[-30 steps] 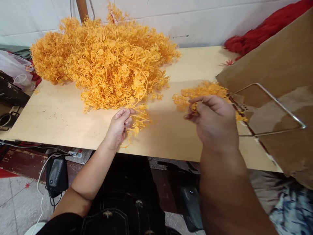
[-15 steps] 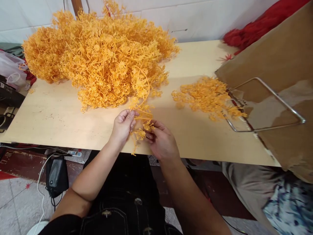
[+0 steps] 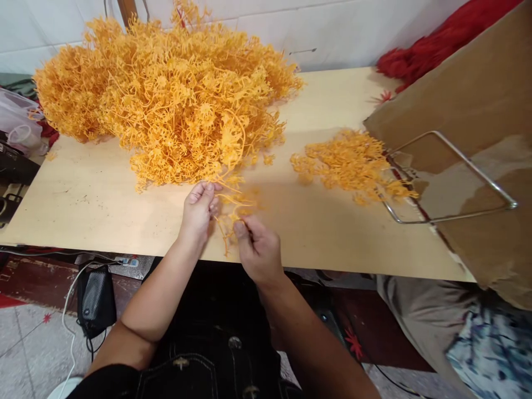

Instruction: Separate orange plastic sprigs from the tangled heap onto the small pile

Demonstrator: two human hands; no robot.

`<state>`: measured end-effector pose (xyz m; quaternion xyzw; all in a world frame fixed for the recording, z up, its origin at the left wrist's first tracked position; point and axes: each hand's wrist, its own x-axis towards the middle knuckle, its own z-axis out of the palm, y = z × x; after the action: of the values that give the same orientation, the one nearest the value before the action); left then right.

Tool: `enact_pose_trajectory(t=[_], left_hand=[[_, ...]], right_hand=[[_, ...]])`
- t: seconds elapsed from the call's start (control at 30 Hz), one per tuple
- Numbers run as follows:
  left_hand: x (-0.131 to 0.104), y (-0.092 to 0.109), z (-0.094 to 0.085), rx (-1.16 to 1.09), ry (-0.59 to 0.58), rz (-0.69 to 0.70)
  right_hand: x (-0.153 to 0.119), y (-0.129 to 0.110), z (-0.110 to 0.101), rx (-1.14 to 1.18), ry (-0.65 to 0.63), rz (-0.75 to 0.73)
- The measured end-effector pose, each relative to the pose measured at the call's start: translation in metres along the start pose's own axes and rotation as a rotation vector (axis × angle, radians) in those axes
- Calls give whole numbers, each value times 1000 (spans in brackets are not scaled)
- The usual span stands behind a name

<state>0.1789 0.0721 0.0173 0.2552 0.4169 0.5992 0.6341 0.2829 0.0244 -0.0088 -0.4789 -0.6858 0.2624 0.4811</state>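
Fingers of the left hand (image 3: 198,209) pinch a thin orange plastic sprig (image 3: 233,202) just beside the big tangled orange heap (image 3: 166,105); the right hand (image 3: 256,246) grips its lower stem. Steadying the top while tugging gently probably avoids snapping it.

Left hand (image 3: 198,210) and right hand (image 3: 255,246) pinching one orange plastic sprig (image 3: 233,208) at the near edge of a pale wooden surface (image 3: 103,205), below a large orange heap (image 3: 166,100); smaller pile (image 3: 349,163) to the right.
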Motion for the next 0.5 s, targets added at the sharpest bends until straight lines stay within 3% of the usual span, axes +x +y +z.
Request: enact_pose_trajectory(t=[0.1, 0.2, 0.4, 0.5], left_hand=[[0, 6, 1, -20, 35, 51], [-6, 12, 12, 21, 26, 67], [-19, 13, 31, 100, -1, 39], [-9, 16, 29, 119, 42, 92]], right_hand=[[-4, -11, -6, -142, -7, -303], [-7, -23, -14, -189, 27, -394], [-20, -34, -26, -153, 82, -325], [-31, -44, -33, -10, -88, -165]])
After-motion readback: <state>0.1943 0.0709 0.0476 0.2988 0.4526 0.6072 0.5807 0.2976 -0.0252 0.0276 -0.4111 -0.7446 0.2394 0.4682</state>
